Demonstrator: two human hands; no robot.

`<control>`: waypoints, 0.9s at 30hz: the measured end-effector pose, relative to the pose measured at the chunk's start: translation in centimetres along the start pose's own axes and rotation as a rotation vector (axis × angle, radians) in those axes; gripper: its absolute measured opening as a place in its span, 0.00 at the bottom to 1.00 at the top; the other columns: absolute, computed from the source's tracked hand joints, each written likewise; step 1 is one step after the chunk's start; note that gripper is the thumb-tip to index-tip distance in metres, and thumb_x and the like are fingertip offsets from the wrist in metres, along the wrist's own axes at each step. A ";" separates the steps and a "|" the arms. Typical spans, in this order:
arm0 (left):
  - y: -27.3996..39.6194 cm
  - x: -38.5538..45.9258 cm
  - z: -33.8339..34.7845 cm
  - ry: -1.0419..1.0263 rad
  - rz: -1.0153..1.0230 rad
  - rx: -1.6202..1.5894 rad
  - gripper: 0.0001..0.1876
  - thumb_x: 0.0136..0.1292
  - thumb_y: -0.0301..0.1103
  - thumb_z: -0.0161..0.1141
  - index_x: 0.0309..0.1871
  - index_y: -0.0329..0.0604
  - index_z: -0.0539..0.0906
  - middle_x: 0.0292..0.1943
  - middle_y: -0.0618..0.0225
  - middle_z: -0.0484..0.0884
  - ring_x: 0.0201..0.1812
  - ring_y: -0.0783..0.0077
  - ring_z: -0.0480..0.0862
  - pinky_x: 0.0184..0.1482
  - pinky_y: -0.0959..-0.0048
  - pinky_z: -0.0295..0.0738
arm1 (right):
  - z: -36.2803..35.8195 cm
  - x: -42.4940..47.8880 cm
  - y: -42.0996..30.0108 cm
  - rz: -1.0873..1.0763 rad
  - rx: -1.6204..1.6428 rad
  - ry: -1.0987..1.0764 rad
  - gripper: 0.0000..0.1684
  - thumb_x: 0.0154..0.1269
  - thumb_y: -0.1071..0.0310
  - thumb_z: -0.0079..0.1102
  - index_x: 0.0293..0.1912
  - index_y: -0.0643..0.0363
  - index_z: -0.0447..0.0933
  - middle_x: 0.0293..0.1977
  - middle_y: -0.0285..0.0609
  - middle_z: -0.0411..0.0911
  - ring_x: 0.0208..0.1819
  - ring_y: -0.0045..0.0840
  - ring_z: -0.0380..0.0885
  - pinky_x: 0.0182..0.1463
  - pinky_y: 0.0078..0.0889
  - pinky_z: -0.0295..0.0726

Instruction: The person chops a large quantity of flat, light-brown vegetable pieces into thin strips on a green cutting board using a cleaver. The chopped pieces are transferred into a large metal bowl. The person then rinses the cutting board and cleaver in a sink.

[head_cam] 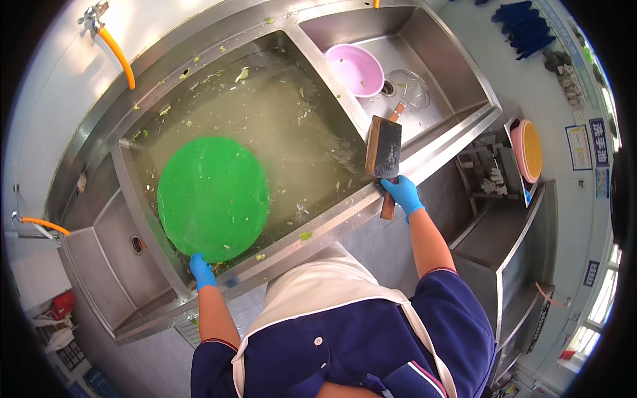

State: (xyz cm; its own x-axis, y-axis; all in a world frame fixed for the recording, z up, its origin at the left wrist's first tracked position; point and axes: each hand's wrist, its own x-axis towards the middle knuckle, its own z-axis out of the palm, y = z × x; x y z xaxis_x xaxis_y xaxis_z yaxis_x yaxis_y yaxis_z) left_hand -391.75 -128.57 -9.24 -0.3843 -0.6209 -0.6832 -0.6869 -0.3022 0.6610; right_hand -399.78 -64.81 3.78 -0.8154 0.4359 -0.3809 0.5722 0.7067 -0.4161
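Note:
My left hand [202, 271], in a blue glove, grips the near rim of a round green board [214, 199], apparently a cutting board. It lies in the murky water of the large middle basin [328, 69], with small scraps on its face. My right hand [404, 193], also gloved in blue, holds a broad-bladed tool, apparently a cleaver [385, 149], by its wooden handle. Its dark blade points away from me above the basin's right front corner. A brown strip runs along the blade's left side; whether it is a second blade I cannot tell.
The right basin [438, 64] holds a pink plastic bowl [356, 69] and a wire skimmer [410, 89] with a wooden handle. At left is another steel basin [114, 224]. Orange hoses [117, 54] hang from taps. Leaf scraps [306, 236] dot the sink rim. Steel counters [477, 239] stand at right.

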 end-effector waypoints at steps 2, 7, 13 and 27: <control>2.1 -1.6 0.2 -0.010 -0.031 0.024 0.15 0.57 0.37 0.52 0.48 0.50 0.75 0.31 0.75 0.73 0.28 0.76 0.69 0.29 0.73 0.64 | -1.0 -1.3 -1.3 -0.008 -0.205 0.023 0.29 0.50 0.43 0.60 0.34 0.63 0.76 0.31 0.53 0.79 0.35 0.43 0.79 0.40 0.40 0.76; 2.4 -2.4 0.3 -0.061 0.055 0.006 0.23 0.57 0.36 0.54 0.58 0.48 0.69 0.40 0.72 0.73 0.36 0.74 0.69 0.35 0.71 0.64 | -1.4 -2.2 -2.8 -0.057 -0.293 0.029 0.27 0.54 0.44 0.55 0.39 0.59 0.75 0.32 0.52 0.79 0.36 0.44 0.79 0.40 0.43 0.76; 4.9 -4.5 2.0 -0.134 0.116 0.055 0.28 0.59 0.37 0.52 0.64 0.47 0.63 0.53 0.65 0.71 0.47 0.66 0.72 0.45 0.66 0.66 | 2.1 -3.0 -3.0 0.049 -0.142 0.094 0.35 0.47 0.44 0.58 0.41 0.69 0.69 0.32 0.57 0.78 0.36 0.44 0.79 0.41 0.40 0.77; 6.0 -6.7 2.8 -0.218 0.216 -0.009 0.24 0.59 0.31 0.54 0.60 0.46 0.68 0.35 0.72 0.74 0.32 0.80 0.71 0.33 0.78 0.66 | 2.7 -4.2 -3.9 0.149 0.010 0.035 0.35 0.44 0.46 0.59 0.43 0.68 0.74 0.38 0.59 0.78 0.43 0.47 0.78 0.47 0.41 0.76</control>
State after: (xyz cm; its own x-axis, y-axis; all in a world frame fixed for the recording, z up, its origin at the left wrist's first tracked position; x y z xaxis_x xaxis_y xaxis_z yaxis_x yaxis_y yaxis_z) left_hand -395.01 -124.23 -1.61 -0.6450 -0.5020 -0.5761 -0.5694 -0.1870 0.8005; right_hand -398.34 -70.91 4.80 -0.7238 0.5550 -0.4099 0.6879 0.6272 -0.3654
